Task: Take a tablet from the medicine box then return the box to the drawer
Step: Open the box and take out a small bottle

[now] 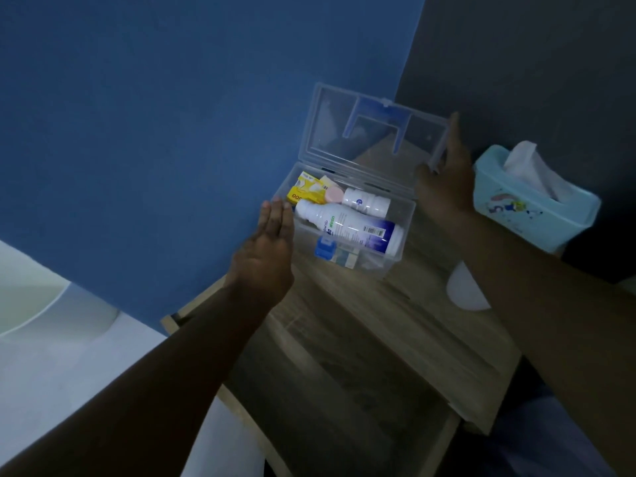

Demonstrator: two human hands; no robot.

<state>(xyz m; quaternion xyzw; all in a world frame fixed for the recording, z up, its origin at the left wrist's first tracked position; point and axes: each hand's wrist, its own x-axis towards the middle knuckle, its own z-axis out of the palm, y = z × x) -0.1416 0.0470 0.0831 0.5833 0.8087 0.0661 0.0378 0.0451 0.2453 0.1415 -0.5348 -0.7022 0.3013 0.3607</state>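
Observation:
A clear plastic medicine box (395, 266) sits on top of a wooden bedside cabinet (395, 321). Its lid (330, 132) with a blue handle stands raised. Inside lie a large white bottle (347, 227), a smaller white bottle (366, 201), a yellow packet (306, 191) and a blue item (325, 247). My right hand (447, 180) grips the lid's right edge. My left hand (266, 249), fingers straight and together, rests flat against the box's left end. The drawer (327, 407) below is pulled out toward me.
A light blue tissue box (523, 204) with a tissue sticking up stands right of the medicine box. A white rounded object (463, 290) lies under my right forearm. A blue wall is behind, a dark wall at right, a white surface at left.

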